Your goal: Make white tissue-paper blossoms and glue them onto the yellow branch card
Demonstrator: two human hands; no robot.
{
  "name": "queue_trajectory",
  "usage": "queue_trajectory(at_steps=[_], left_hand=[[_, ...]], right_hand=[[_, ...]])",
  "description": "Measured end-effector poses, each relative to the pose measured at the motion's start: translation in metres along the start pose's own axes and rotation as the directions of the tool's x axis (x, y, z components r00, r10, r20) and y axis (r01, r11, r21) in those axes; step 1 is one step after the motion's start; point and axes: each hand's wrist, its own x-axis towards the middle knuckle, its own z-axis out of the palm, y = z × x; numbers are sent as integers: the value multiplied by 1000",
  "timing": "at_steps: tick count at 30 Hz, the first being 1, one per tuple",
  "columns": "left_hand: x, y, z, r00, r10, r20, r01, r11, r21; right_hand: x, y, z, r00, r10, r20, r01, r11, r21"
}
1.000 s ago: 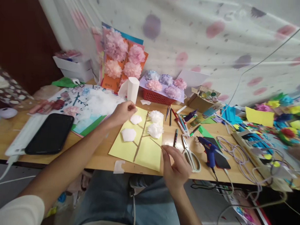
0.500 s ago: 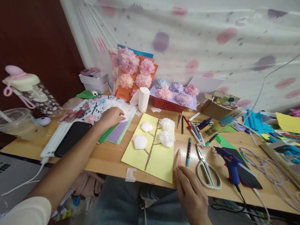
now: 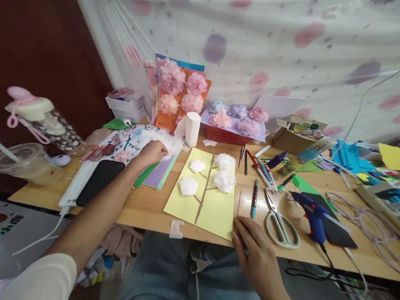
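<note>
My left hand (image 3: 153, 152) is closed over the white tissue (image 3: 146, 141) at the back left, and what its curled fingers pinch is too small to make out. A yellow sheet (image 3: 181, 210) lies before me with a drawn brown stem, two fluffy white flowers (image 3: 224, 181) on its right and two flat white paper pieces (image 3: 188, 187) on its left. My right hand (image 3: 254, 248) rests at the table edge by the sheet's lower right corner, fingers bent together around something small and mostly hidden; a thin dark line shows above the fingertips.
Scissors (image 3: 281, 223), a teal marker (image 3: 254, 199) and a blue glue gun (image 3: 312, 215) lie right of the sheet. A white roll (image 3: 193, 129) stands behind it. A black phone (image 3: 100, 181), a cup (image 3: 25, 163) and a bottle (image 3: 46, 120) are at the left.
The view has shifted slightly. My right hand has lowered its fingers nearer the table edge and sheet corner. My left hand remains over the white tissue.
</note>
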Motion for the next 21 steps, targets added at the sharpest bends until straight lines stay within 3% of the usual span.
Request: queue_trajectory(at_steps=[4,12,21], left_hand=[[0,2,-7,997,25,-68,-18,995,98],[3,1,-16,997,80,-22,-76,985,153],[9,-6,-18,999,42,19,-45,990,135]], right_hand=[[0,-1,1,1000,0,-25,0,1000,22],[0,-3,3,999,14,-36,-14,1000,13],[2,-5,4,998,43,-56,-42,999,19]])
